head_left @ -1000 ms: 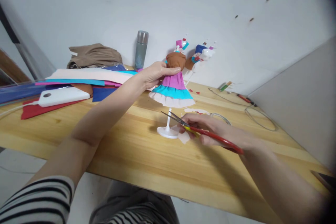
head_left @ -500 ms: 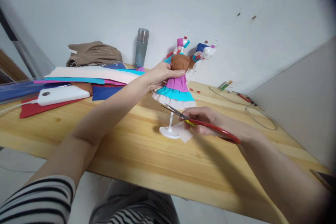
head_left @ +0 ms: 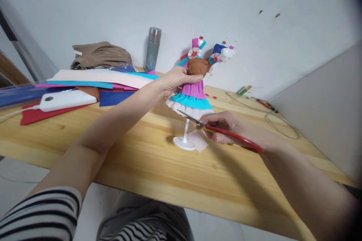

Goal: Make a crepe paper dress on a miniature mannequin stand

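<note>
A small dress form [head_left: 195, 92] wears a brown top and a tiered skirt in magenta, turquoise and pale pink, on a white round stand [head_left: 183, 143]. My left hand [head_left: 181, 80] grips it at the waist, thumb across the front; the other fingers are partly hidden behind. My right hand [head_left: 224, 125] holds red-handled scissors [head_left: 232, 136] with a yellow inner part. Their blades lie close together and point left, at the skirt's pale hem. A pale pink scrap [head_left: 199, 142] rests on the table beside the stand base.
Behind stands another decorated figure [head_left: 224, 53]. A grey bottle [head_left: 153, 49] is by the wall. Coloured paper or fabric strips [head_left: 98, 77], a white glue-gun-like corded device [head_left: 68, 100] and brown cloth [head_left: 102, 55] lie left. A cable [head_left: 278, 130] curls at right.
The scissor blades have come closer together at the hem. The view has shifted slightly, and my left hand keeps its hold on the dress form.
</note>
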The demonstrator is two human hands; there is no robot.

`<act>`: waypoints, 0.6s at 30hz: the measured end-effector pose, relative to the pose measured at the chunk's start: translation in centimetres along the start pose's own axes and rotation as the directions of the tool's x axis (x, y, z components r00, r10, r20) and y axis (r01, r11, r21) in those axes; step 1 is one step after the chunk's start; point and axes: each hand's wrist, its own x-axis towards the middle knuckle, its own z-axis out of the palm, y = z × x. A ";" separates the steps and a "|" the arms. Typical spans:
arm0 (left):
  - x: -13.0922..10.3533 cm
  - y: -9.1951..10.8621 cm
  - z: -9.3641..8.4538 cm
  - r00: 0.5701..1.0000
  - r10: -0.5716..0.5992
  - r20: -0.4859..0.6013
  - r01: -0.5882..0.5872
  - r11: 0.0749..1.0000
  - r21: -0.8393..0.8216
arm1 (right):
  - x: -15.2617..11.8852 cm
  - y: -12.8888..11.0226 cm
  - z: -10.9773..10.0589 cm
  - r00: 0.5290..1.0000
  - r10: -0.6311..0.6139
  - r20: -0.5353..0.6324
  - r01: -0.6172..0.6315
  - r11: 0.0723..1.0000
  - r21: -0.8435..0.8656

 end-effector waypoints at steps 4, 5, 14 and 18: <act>-0.3 0.2 0.1 1.000 -0.003 0.009 0.004 0.999 -0.035 | 0.0 0.0 0.0 1.000 0.020 -0.008 -0.020 1.000 -0.004; -0.4 0.2 0.2 1.000 -0.003 0.013 0.004 0.999 -0.037 | 0.0 0.0 0.0 1.000 0.020 -0.011 -0.020 1.000 -0.001; -0.7 0.6 0.3 0.999 -0.029 0.028 0.030 0.999 -0.040 | 0.1 0.1 -0.1 0.999 0.035 -0.017 -0.034 0.999 0.020; -0.8 0.5 0.3 0.999 -0.032 0.010 0.032 0.999 -0.016 | 0.1 0.2 -0.2 0.998 0.057 -0.042 -0.057 0.998 0.003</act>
